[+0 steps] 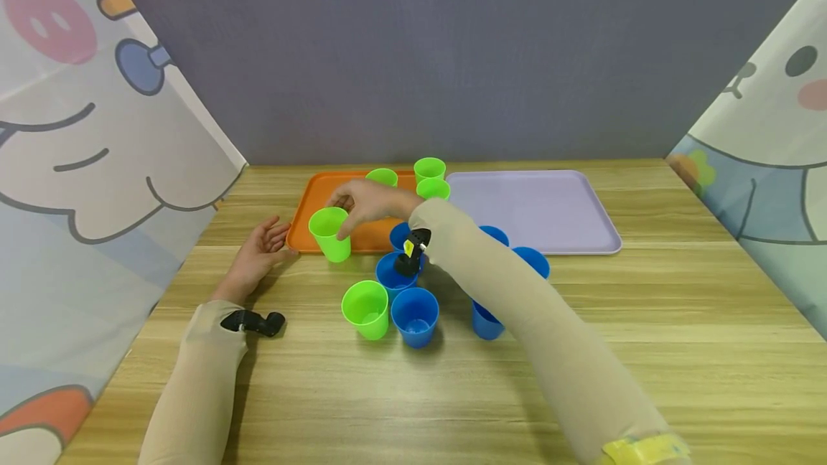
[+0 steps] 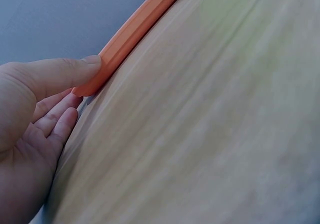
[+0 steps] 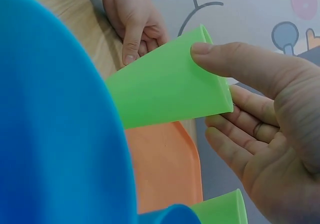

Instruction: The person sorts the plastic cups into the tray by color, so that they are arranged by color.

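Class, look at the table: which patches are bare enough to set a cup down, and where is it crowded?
The purple tray is bare. So is the table right of the blue cups, and its near edge. It is crowded around the cups and the orange tray.

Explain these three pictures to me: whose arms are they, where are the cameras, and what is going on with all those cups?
No machine here: a person works with bare hands. The wide picture comes from a camera on their head; the other two from cameras on each wrist. The right hand holds a green cup at the near edge of an orange tray. The left hand lies open on the wooden table, thumb touching the tray's corner. More green and blue cups stand around, and a lilac tray sits beside the orange one.
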`<state>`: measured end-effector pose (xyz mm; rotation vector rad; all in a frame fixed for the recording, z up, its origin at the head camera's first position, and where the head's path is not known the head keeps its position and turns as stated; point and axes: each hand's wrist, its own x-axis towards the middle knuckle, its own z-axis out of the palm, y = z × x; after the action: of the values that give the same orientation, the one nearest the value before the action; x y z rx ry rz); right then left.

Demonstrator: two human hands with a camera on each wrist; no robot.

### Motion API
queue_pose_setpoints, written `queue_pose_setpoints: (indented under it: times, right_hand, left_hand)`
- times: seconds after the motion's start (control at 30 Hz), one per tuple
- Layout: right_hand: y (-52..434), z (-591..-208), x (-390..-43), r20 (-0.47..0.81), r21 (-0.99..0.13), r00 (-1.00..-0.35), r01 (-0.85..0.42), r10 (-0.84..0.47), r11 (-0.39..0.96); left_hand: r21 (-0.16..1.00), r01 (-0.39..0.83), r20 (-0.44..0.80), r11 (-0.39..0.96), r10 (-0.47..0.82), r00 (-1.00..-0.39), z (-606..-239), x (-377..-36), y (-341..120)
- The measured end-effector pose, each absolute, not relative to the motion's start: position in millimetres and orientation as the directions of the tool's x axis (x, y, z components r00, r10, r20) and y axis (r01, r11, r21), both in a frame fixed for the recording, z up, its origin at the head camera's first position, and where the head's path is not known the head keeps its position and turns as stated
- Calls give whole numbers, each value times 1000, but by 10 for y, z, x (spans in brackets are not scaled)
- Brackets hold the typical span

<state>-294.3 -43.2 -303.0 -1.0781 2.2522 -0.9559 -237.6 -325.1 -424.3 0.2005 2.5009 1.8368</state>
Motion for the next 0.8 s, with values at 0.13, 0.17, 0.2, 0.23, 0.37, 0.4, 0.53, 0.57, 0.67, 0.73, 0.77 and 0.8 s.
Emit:
queue_pose_setpoints:
  times: [0.13,0.17,0.2,0.23,0.37,0.4,0.53,0.57,0.67,0.73,0.77,0.8]
  right_hand:
    - [-456,-3048,-2977,-104,-772,-607,-451,-788,449]
    - [-463,-3053,-2985,-104,-773,-614,-445,-782,453]
    - [-471,-3057,-2989,-102,-773,-620,-443,-778,454]
    - [-480,-3064,-2996,-98,-774,-628,-439,-772,456]
    - [-518,-3086,-3012,-82,-768,-660,-436,-747,470]
    - [-528,-3092,-3015,-80,-769,-667,-432,-741,471]
    - [-565,-3116,-3030,-84,-776,-690,-407,-719,481]
    - [-575,-3123,-3036,-88,-779,-696,-398,-713,484]
    - [-604,-3139,-3048,-97,-787,-715,-370,-692,493]
    - [-623,-3148,-3057,-104,-790,-729,-353,-676,501]
    - [-633,-3152,-3061,-107,-789,-737,-346,-668,508]
    - [-644,-3157,-3064,-109,-790,-742,-339,-661,511]
  left_hand:
    - [954,80,47,290,118,-992,-4234,-2374,-3239]
    - [954,77,45,289,117,-992,-4228,-2371,-3234]
    - [955,74,42,287,116,-992,-4222,-2368,-3232]
    - [956,73,41,284,114,-993,-4217,-2365,-3230]
    - [958,72,40,277,117,-992,-4201,-2357,-3220]
    - [958,71,40,277,117,-992,-4199,-2355,-3217]
    - [957,65,33,284,114,-993,-4201,-2355,-3218]
    - [956,65,33,286,115,-993,-4203,-2356,-3218]
    - [956,64,32,288,113,-993,-4208,-2359,-3221]
    - [956,64,33,285,111,-993,-4209,-2361,-3220]
    - [957,63,33,283,108,-994,-4209,-2360,-3220]
    - [958,61,32,281,108,-994,-4210,-2360,-3221]
